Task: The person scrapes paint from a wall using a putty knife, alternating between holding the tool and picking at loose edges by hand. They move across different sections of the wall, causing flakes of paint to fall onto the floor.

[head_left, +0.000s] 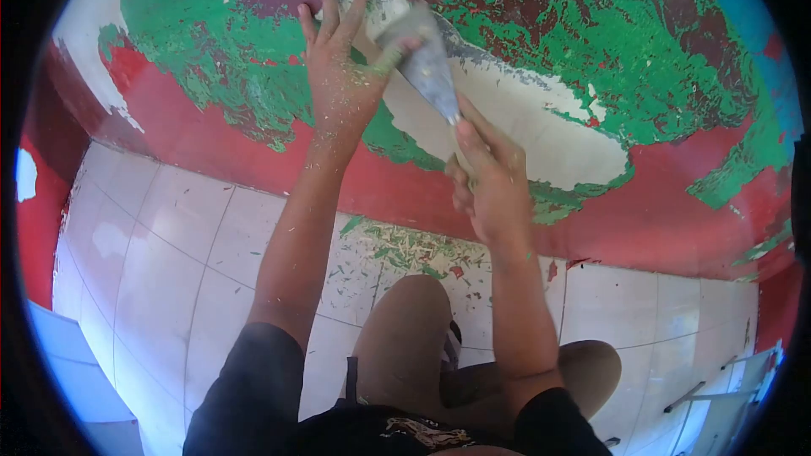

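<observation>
My right hand [494, 177] is closed round the handle of a scraper [429, 66], its wide metal blade angled up and left against the wall. The blade is slightly blurred. My left hand [345, 76] lies spread on the wall [524, 118] just left of the blade, its thumb reaching to the blade's face. Bits of paint dust cling to that hand and forearm. Around the blade the wall shows a bare whitish patch, bordered by flaking green, maroon and red paint.
Green and cream paint flakes [414, 249] lie on the white tiled floor [211, 219] at the wall's foot. My bent knees [405, 329] are close below my hands. A metal-framed object, perhaps a ladder [718, 397], is at the lower right.
</observation>
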Tool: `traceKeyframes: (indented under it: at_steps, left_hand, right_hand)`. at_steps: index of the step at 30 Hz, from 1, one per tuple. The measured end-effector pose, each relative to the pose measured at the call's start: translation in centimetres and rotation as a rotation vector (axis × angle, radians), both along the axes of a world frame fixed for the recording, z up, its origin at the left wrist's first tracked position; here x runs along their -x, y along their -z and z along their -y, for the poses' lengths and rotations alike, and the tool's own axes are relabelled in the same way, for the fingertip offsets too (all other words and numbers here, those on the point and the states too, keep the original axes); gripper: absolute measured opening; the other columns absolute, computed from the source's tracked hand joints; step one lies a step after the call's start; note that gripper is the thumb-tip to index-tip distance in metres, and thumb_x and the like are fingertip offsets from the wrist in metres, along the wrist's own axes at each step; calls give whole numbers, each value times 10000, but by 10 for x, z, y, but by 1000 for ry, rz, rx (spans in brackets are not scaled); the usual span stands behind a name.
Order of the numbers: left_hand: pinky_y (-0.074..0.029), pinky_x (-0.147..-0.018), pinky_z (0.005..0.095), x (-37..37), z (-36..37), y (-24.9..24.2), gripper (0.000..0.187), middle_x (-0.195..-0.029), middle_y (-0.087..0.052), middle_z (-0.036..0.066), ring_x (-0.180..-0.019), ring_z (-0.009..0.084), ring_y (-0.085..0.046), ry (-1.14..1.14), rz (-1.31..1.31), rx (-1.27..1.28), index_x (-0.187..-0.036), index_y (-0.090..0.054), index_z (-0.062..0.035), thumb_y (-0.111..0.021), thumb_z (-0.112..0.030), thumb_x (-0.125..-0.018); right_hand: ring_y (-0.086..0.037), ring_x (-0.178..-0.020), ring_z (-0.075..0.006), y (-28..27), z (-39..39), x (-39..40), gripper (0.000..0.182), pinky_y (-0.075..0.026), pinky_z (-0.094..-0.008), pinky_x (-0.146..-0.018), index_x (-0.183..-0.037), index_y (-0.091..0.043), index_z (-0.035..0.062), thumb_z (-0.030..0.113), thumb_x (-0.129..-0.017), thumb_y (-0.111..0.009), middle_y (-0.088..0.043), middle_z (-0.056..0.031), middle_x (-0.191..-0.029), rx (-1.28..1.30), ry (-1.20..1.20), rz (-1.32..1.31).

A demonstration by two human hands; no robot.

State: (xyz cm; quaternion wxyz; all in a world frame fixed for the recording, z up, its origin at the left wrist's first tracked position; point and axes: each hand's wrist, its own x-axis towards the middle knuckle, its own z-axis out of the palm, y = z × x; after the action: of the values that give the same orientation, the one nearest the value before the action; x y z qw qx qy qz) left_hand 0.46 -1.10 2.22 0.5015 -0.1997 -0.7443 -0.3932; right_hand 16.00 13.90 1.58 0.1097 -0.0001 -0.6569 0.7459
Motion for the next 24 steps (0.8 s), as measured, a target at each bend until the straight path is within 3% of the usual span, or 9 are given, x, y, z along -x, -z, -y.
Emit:
traceKeyframes:
  at_steps: [1,3,4,7,9,14,16,22,24]
  left_hand:
    - [-238,-1223,580,-1,-1,0,941,-1620,-373,240,-1506,527,-256,-4,-4,-5,-1485,-569,-175,-880,-588,-699]
    - [-236,-1204,628,-4,-6,1,1133,-1611,-339,310,-1508,548,-224,-6,-85,87,-1529,-500,-126,-904,-651,-609]
    - [-236,-1204,628,-4,-8,3,1133,-1611,-339,310,-1508,548,-224,-4,-81,94,-1529,-500,-126,-904,-651,-609]
    - [-224,-1181,679,-5,-16,4,1307,-1609,-285,363,-1505,577,-187,-63,-82,116,-1564,-431,-98,-912,-716,-518]
    - [-46,-1261,576,-11,-15,4,1355,-1628,-236,360,-1564,446,-158,-42,19,137,-1622,-302,-85,-916,-671,-567]
    - [-38,-1257,588,-9,-13,6,1375,-1635,-237,346,-1568,446,-132,-36,-20,157,-1614,-304,-53,-920,-676,-554]
    - [-36,-1257,589,-5,-14,8,1382,-1638,-236,342,-1568,447,-126,-42,-26,169,-1610,-305,-40,-920,-680,-551]
    - [-40,-1256,590,7,-20,9,1357,-1614,-311,329,-1563,435,-170,-54,-134,175,-1593,-333,-16,-925,-668,-559]
    - [-50,-1261,564,7,-21,9,1234,-1597,-342,333,-1561,432,-185,8,-167,105,-1568,-401,-29,-927,-614,-618]
  right_hand:
    - [-322,-472,-46,9,-2,-6,518,-262,-213,-386,-1529,-508,121,346,-1067,-575,-430,20,-648,138,9,60]
    - [-312,-457,-48,28,-6,-12,529,-261,-216,-382,-1539,-493,125,354,-1068,-571,-434,11,-643,234,-21,54]
    - [-303,-442,-50,34,-8,-15,540,-259,-219,-379,-1549,-478,129,361,-1069,-568,-439,2,-638,333,-50,48]
    - [-355,-481,-58,44,-13,-18,508,-266,-219,-394,-1517,-529,148,326,-1049,-618,-442,17,-641,443,-46,64]
    - [-362,-483,-60,48,-14,-17,503,-265,-221,-392,-1519,-527,152,317,-1052,-615,-444,12,-638,468,-55,79]
    - [-287,-413,-61,57,-12,-13,561,-239,-227,-374,-1557,-460,119,360,-1063,-571,-446,-13,-624,446,-30,101]
    - [-375,-488,-68,60,-14,-12,482,-263,-229,-384,-1511,-536,153,286,-1054,-612,-467,5,-642,509,-42,87]
    - [-378,-487,-68,54,-15,-11,493,-276,-227,-387,-1507,-534,117,296,-1054,-613,-447,13,-635,566,-28,101]
    - [-375,-484,-66,46,-20,-10,498,-279,-226,-386,-1507,-535,117,309,-1053,-612,-447,12,-639,536,-29,131]
